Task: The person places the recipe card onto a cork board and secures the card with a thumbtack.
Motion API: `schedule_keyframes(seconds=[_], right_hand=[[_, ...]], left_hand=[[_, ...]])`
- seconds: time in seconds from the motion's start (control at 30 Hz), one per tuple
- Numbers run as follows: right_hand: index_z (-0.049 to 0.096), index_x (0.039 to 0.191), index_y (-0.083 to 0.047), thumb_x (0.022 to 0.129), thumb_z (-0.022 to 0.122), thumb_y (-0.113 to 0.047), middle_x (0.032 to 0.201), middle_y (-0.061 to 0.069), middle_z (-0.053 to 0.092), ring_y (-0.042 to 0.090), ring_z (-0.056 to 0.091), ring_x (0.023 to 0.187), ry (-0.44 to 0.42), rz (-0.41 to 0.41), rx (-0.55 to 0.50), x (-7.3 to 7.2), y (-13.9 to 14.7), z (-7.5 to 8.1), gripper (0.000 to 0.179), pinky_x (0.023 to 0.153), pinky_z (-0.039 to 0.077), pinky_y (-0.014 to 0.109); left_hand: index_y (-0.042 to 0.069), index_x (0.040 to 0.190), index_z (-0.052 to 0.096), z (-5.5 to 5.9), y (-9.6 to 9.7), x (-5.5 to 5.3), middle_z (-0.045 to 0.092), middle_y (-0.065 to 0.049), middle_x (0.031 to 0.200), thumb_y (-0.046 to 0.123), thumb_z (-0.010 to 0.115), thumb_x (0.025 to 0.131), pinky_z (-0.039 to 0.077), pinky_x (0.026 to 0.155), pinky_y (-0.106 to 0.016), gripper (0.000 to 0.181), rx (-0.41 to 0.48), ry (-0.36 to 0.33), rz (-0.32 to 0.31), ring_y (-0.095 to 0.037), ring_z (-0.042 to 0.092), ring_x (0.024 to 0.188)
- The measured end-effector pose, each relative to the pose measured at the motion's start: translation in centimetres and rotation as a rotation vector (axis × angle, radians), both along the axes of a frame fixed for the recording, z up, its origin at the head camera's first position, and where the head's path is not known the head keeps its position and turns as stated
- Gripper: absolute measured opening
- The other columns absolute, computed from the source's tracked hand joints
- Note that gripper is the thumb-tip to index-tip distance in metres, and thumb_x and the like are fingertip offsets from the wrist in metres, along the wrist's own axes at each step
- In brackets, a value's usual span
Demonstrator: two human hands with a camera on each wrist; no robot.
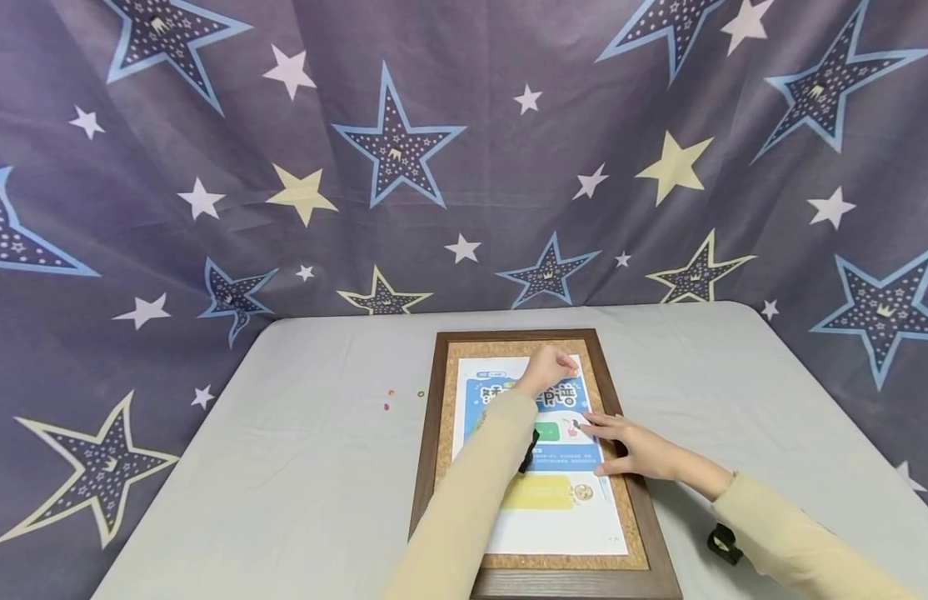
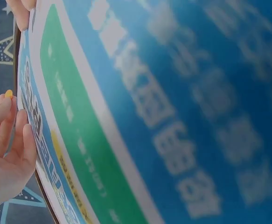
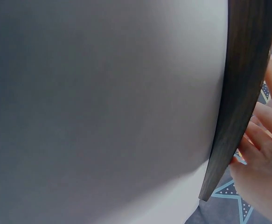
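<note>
A printed paper poster [image 1: 554,533] with blue, green and yellow blocks lies on a cork board [image 1: 576,581] framed in dark wood. My left hand [image 1: 546,369] is at the poster's upper right corner. Between its thumb and fingertip it pinches a small yellow thumbtack [image 2: 9,94]; the tack's point is hidden. Lower down, my right hand [image 1: 640,448] rests with fingers spread on the poster's right edge, its palm side over the wooden frame [image 3: 240,88]. My left forearm covers part of the print.
On the grey tabletop [image 1: 314,483], left of the board, lie small coloured pieces: an orange one [image 1: 391,392], a pink one [image 1: 386,407] and an olive one [image 1: 421,393]. A star-patterned curtain [image 1: 464,200] hangs behind the table.
</note>
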State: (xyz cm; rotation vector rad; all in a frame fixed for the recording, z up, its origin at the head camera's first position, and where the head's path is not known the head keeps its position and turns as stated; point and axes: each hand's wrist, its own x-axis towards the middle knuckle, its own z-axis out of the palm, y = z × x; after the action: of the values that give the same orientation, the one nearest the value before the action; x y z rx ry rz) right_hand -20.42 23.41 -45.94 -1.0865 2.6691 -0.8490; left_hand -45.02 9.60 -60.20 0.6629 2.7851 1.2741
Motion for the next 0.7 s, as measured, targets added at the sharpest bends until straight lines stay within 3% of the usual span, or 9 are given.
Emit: schedule_keyframes(seconds=[0.07, 0.2, 0.33, 0.5, 0.7], right_hand=[[0.044, 0.124, 0.008, 0.079, 0.064, -0.031, 0.132, 0.030, 0.032, 0.050, 0.027, 0.119, 0.001, 0.006, -0.003, 0.0, 0.0, 0.0, 0.063, 0.092, 0.022, 0.063], [0.045, 0.123, 0.009, 0.079, 0.064, -0.031, 0.132, 0.030, 0.033, 0.050, 0.028, 0.118, 0.015, 0.017, -0.001, 0.0, 0.0, 0.0, 0.063, 0.091, 0.023, 0.063], [0.045, 0.124, 0.008, 0.079, 0.064, -0.032, 0.132, 0.030, 0.034, 0.049, 0.029, 0.119, 0.015, 0.016, -0.002, 0.0, -0.1, 0.0, 0.063, 0.092, 0.022, 0.063], [0.044, 0.124, 0.009, 0.079, 0.064, -0.031, 0.132, 0.030, 0.033, 0.049, 0.028, 0.119, -0.004, 0.017, -0.003, 0.0, 0.0, 0.1, 0.063, 0.092, 0.021, 0.063], [0.044, 0.124, 0.009, 0.079, 0.064, -0.030, 0.132, 0.031, 0.033, 0.050, 0.028, 0.119, 0.002, 0.017, -0.001, -0.1, -0.1, 0.0, 0.063, 0.092, 0.022, 0.063]], left_hand=[[0.036, 0.065, 0.066, -1.8, 0.5, -1.6, 0.059, 0.023, 0.063, 0.031, 0.076, 0.067, 0.044, 0.072, -0.017, 0.011, -0.008, -0.020, 0.021, 0.005, 0.054, 0.067], [0.038, 0.062, 0.066, -6.6, 1.9, -5.1, 0.060, 0.024, 0.063, 0.034, 0.077, 0.064, 0.044, 0.077, -0.022, 0.012, -0.019, -0.017, 0.069, 0.004, 0.055, 0.071], [0.038, 0.061, 0.066, -9.3, 2.7, -7.0, 0.059, 0.023, 0.062, 0.034, 0.078, 0.063, 0.044, 0.077, -0.023, 0.013, -0.013, -0.009, 0.092, 0.003, 0.055, 0.072], [0.039, 0.061, 0.066, -9.4, 2.9, -7.0, 0.059, 0.024, 0.063, 0.035, 0.078, 0.062, 0.043, 0.076, -0.021, 0.012, -0.014, 0.015, 0.106, 0.003, 0.055, 0.072], [0.038, 0.061, 0.066, -7.7, 2.7, -5.5, 0.059, 0.024, 0.063, 0.033, 0.078, 0.063, 0.043, 0.076, -0.021, 0.013, -0.002, 0.015, 0.125, 0.003, 0.055, 0.072]])
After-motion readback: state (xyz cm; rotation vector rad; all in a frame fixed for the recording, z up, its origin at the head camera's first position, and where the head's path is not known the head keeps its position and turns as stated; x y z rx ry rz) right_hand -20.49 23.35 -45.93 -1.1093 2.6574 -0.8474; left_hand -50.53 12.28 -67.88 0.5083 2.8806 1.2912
